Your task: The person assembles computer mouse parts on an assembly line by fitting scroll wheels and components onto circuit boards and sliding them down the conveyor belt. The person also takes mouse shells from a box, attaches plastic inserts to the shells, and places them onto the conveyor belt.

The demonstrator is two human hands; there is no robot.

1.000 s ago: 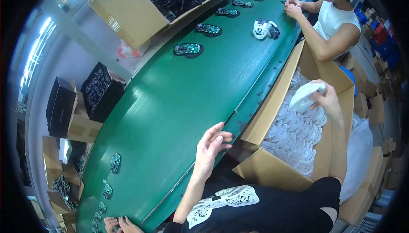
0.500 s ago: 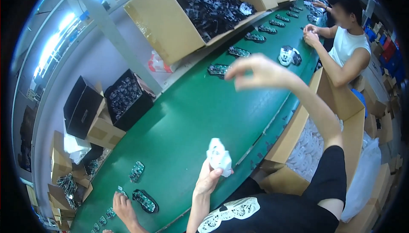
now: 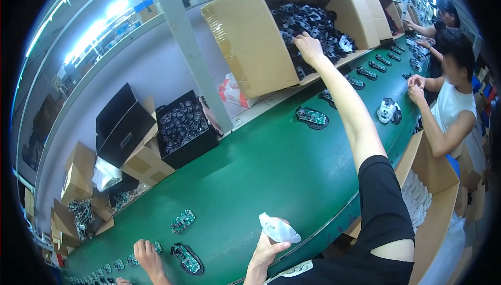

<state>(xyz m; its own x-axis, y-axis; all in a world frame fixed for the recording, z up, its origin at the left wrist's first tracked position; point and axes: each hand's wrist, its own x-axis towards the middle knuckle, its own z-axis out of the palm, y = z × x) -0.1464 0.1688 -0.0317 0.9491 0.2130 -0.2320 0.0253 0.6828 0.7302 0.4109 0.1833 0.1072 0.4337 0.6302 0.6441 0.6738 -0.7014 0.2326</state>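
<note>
My left hand [image 3: 269,251] grips a white plastic shell [image 3: 279,229], shaped like a computer mouse cover, low above the green conveyor belt [image 3: 245,175]. My right arm stretches across the belt, and my right hand [image 3: 310,49] is at the heap of black plastic parts [image 3: 313,19] in a large cardboard box [image 3: 250,45]. Its fingers are curled down at the parts; whatever lies between the fingertips is too small to make out. Under that arm, a green circuit board in a black base [image 3: 312,117] lies on the belt.
Another person's hand [image 3: 147,256] touches the row of circuit boards at lower left, near a loose board [image 3: 183,221] and a black base [image 3: 187,259]. A person in white [image 3: 451,105] works at the right. A black box [image 3: 188,128] of round parts stands across the belt.
My right hand has gone from above the belt, up and forward into the box of black parts. My left hand still holds the white shell, now tilted differently. The view has shifted.
</note>
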